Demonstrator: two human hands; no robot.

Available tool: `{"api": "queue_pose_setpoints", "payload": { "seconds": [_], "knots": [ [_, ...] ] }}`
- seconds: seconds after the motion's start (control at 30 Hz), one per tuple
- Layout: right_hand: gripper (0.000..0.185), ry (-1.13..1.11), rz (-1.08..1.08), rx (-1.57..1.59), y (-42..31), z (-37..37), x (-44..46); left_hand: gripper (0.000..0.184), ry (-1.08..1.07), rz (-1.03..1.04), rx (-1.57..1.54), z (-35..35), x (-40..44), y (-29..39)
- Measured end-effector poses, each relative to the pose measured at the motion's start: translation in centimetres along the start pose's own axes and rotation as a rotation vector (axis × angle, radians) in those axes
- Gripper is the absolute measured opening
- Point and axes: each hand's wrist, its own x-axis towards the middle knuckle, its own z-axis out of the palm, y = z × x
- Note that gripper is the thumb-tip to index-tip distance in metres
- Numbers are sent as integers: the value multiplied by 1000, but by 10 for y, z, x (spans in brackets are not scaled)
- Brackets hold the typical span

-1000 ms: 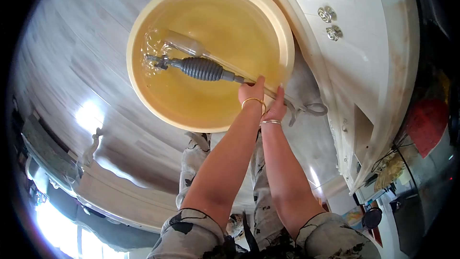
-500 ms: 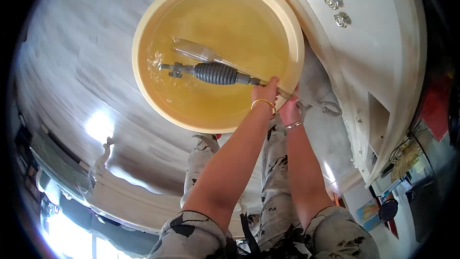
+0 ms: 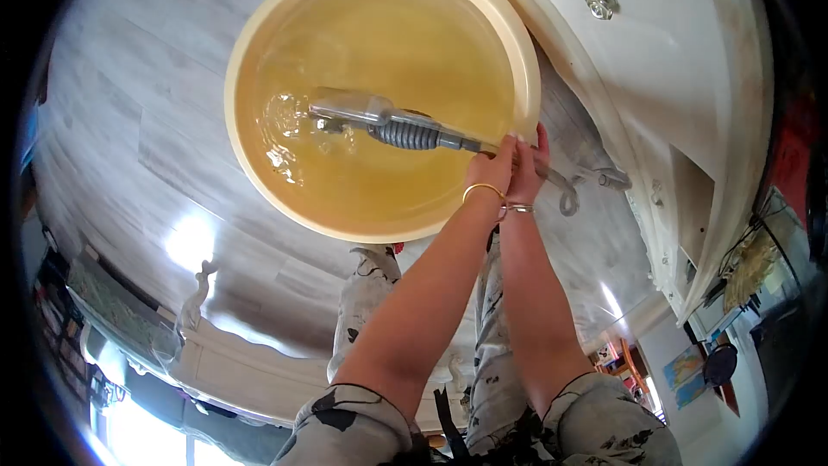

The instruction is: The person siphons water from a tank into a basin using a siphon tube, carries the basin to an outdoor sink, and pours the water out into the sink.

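Note:
A siphon pump with a grey ribbed bellows [image 3: 405, 135] and a clear, wide-mouthed tube [image 3: 352, 109] lies slanting in a large yellow basin [image 3: 240, 151] of water. The tube crosses over the bellows, and ripples surround their far left ends. Near the basin's right rim, my left hand [image 3: 491, 167], with a gold bracelet, is closed around the pump's grey right end. Close beside it, my right hand [image 3: 526, 171], with a silver bracelet, grips the clear hose [image 3: 562, 185], which hangs curled outside the rim. My fingers partly hide the join.
A white cabinet [image 3: 638, 52] with ornate knobs [image 3: 601, 5] stands close on the right. Grey wood-look floor [image 3: 129, 121] lies to the left. My legs [image 3: 362, 293] are just below the basin, and a pale sofa-like piece [image 3: 233, 371] sits at lower left.
The clear tube has swung down across the bellows, and the water at its left end is more rippled. My hands have drawn closer together. The hose outside the rim has shifted.

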Motion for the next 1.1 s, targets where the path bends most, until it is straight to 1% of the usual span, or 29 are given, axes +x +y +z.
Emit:
{"api": "queue_pose_setpoints", "payload": {
  "seconds": [0.07,0.17,0.23,0.3,0.33,0.37,0.4,0.43,0.47,0.53,0.63,0.73,0.77,0.87,0.9,0.97,1.03,1.1],
  "knots": [
    [53,14,-24,28,-4,4,-2,60,-97,-41,66,-9,-2,0],
    [55,58,-29,48,-6,9,-5,60,-273,-4,354,-37,-29,11],
    [56,76,-20,86,-8,14,-7,43,-268,72,425,-69,-52,21],
    [56,70,-45,87,-3,11,-4,20,-69,370,185,-114,-55,9],
    [56,67,-58,88,-1,9,-2,6,144,529,76,-140,-64,19],
    [56,71,-63,79,-1,10,-3,7,313,694,-33,-179,-48,12],
    [56,76,-67,70,-1,10,-3,9,422,715,-53,-210,-53,28],
    [56,80,-73,63,-1,11,-4,13,635,903,78,-237,-51,40],
    [55,74,-77,40,-2,12,-4,17,825,948,212,-264,-48,49],
    [54,59,-87,-7,-4,13,-6,24,1005,968,252,-300,-33,67],
    [57,116,-130,-10,1,14,-6,33,816,806,308,-353,3,82],
    [53,134,-130,13,-2,20,-5,40,352,655,54,-359,11,102],
    [49,123,-127,1,-2,20,-4,43,316,581,-25,-350,7,107],
    [38,116,-123,-68,1,15,4,40,138,444,-181,-355,18,105],
    [34,135,-121,-114,3,12,6,34,112,458,-167,-361,24,101],
    [26,175,-118,-188,6,9,11,29,86,475,-156,-353,11,107],
    [21,210,-114,-242,6,9,13,27,78,485,-150,-350,9,107],
    [18,216,-101,-202,4,13,13,28,90,489,-150,-357,13,104]
  ]
}}
